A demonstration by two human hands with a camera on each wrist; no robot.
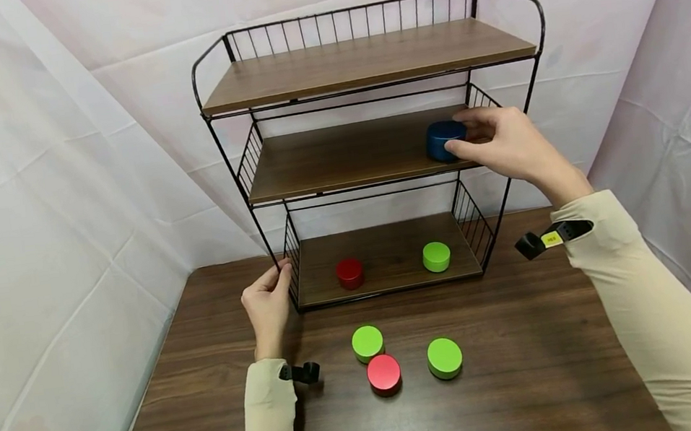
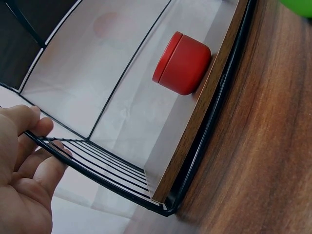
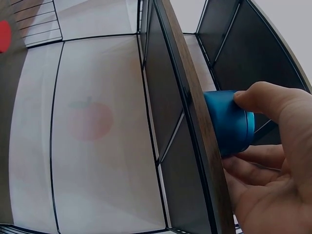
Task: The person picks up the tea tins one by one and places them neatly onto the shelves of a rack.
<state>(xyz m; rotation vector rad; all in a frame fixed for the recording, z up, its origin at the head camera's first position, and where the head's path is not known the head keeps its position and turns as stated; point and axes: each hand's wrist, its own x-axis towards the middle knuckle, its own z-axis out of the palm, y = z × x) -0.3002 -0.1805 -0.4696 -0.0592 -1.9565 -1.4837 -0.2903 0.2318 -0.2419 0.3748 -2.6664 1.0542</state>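
While pinched in the right hand: blue container, between thumb and fingers
Container: metallic, round, squat
Left hand: gripping rack

Open room stretches left of the blue tin on the middle shelf, with the top shelf overhead and wire sides closing both ends; below, a gap runs between the red tin and green tin on the bottom shelf.

Pale creased backdrop, brown wood-grain table
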